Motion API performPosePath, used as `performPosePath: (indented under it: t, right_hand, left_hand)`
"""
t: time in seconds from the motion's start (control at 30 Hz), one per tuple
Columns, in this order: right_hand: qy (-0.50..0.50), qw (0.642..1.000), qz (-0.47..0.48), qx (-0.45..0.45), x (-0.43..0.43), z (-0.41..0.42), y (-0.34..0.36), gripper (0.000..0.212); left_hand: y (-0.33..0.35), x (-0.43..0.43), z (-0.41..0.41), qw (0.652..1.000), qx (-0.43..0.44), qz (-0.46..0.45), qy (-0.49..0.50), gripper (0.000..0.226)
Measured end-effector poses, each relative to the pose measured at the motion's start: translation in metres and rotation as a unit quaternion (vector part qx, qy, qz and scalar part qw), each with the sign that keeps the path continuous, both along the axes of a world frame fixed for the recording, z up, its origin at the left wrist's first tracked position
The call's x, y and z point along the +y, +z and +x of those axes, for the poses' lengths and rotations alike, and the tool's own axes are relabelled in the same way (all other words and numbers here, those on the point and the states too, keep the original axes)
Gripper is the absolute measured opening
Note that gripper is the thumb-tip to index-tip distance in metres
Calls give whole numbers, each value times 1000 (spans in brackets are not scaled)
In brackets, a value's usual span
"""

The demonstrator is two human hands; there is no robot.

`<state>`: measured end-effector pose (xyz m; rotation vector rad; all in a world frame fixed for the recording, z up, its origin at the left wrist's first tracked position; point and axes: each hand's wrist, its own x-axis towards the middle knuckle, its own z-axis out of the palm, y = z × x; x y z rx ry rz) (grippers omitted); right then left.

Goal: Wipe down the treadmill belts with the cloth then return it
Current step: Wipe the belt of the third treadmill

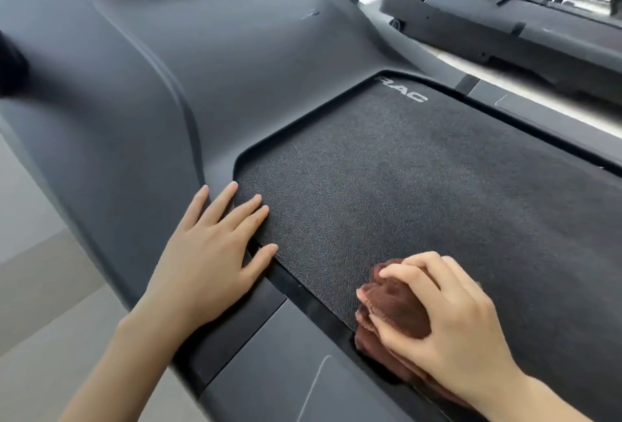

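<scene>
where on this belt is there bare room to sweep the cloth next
The belt is bare from the grey lettering at its far end down to the cloth, and across to the right rail. Crowded at the near left: the left hand lies flat over the belt's edge, and the right hand grips the cloth beside it.

Bunched brown cloth (395,312) lies on the textured black treadmill belt's (420,186) near edge.

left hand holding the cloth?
No, the left hand lies flat and open at the belt edge; the right hand grips the brown cloth.
</scene>
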<state>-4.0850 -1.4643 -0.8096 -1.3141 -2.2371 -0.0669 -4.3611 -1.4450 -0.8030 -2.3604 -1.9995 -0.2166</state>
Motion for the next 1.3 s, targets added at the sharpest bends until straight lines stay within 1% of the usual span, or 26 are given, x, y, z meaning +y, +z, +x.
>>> performPosePath:
  t: [0.1,0.27,0.4,0.5,0.6,0.7,0.83,0.93,1.07,1.2,1.3]
  right_hand:
    - [4,1000,11,-1,34,-27,2,31]
    - [-13,1000,23,5,106,-86,-2,37]
    - [-81,996,4,-37,168,-119,2,45]
    - [-114,991,-21,-68,190,-130,4,51]
    - [-113,993,-25,-36,173,-120,1,52]
    - [-60,998,-7,-1,126,-93,1,48]
    - [-8,1000,-6,14,47,-41,-1,42]
    - [9,1000,-3,8,18,-9,-1,42]
    - [13,1000,12,1,44,-6,3,40]
    - [-55,998,3,-7,102,-3,3,45]
    - [-106,994,3,-12,154,2,1,44]
  left_hand:
    - [-1,2,-1,1000,0,-3,-9,72]
    - [-1,4,1,1000,-1,-4,-8,68]
    - [1,3,1,1000,-15,-8,-5,69]
    - [3,2,1,1000,-17,-10,-3,73]
    - [3,3,1,1000,-19,-8,0,76]
    - [2,2,0,1000,-14,-4,5,78]
    - [1,3,0,1000,-12,-6,3,78]
    - [1,2,0,1000,-16,-6,6,76]
    - [2,1,0,1000,-17,-15,4,75]
    - [1,1,0,1000,-17,-12,2,73]
    - [2,3,-1,1000,-18,-12,1,71]
